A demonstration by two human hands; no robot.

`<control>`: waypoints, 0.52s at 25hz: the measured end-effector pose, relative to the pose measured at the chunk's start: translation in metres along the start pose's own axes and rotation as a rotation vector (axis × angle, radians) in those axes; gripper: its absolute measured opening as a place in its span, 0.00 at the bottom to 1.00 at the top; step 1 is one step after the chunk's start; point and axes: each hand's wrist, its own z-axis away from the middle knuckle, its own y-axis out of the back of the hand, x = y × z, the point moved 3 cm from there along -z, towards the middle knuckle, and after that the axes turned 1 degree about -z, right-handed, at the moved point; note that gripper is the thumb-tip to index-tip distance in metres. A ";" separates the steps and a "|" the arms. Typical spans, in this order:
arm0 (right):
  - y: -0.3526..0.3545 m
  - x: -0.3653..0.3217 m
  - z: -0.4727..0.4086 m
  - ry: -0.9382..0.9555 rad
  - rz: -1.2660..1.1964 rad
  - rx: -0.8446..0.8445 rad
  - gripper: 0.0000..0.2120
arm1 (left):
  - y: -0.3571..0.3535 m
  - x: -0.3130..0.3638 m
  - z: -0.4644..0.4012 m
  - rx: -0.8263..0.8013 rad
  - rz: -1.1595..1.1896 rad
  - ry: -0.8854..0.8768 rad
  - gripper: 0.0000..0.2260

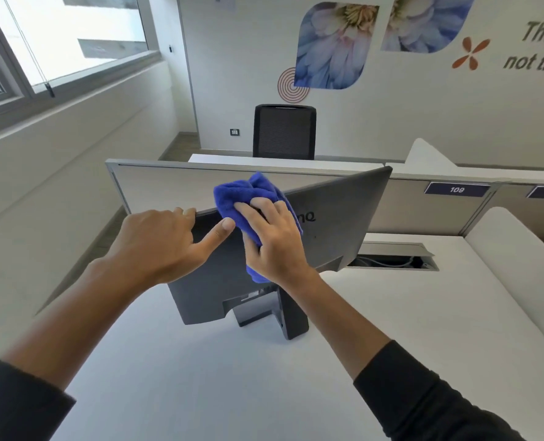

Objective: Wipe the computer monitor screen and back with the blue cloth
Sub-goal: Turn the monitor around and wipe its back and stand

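Here the monitor (328,230) stands on the white counter (200,377) with its grey back turned toward the person, its stand (283,313) at about six o'clock below the panel. The right hand (273,237) lies flat over the blue cloth (245,198), fingers spread and fairly straight, pressing it onto the back panel near the top edge, just at nine o'clock of the printed logo. The cloth bunches up past the fingertips toward twelve o'clock and trails out below the palm. The left hand (165,240) steadies the monitor at its top left corner: fingers hooked over the edge, thumb laid against the back panel, its tip touching the cloth.

As a judgement, the back is being wiped now, with the stroke at the upper middle; the right stretch toward three o'clock and the lower part look still to be covered. The screen faces away, so whether it is already clean cannot be told from here.
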 end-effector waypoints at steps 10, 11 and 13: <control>0.118 0.217 -0.015 -0.851 0.343 -0.053 0.15 | -0.009 0.013 0.005 0.030 -0.073 -0.005 0.52; 0.123 0.226 -0.019 -0.875 0.335 -0.090 0.16 | -0.009 0.013 0.005 0.030 -0.075 -0.002 0.52; 0.122 0.224 -0.027 -0.851 0.321 -0.144 0.16 | -0.009 0.012 0.004 0.023 -0.093 0.001 0.53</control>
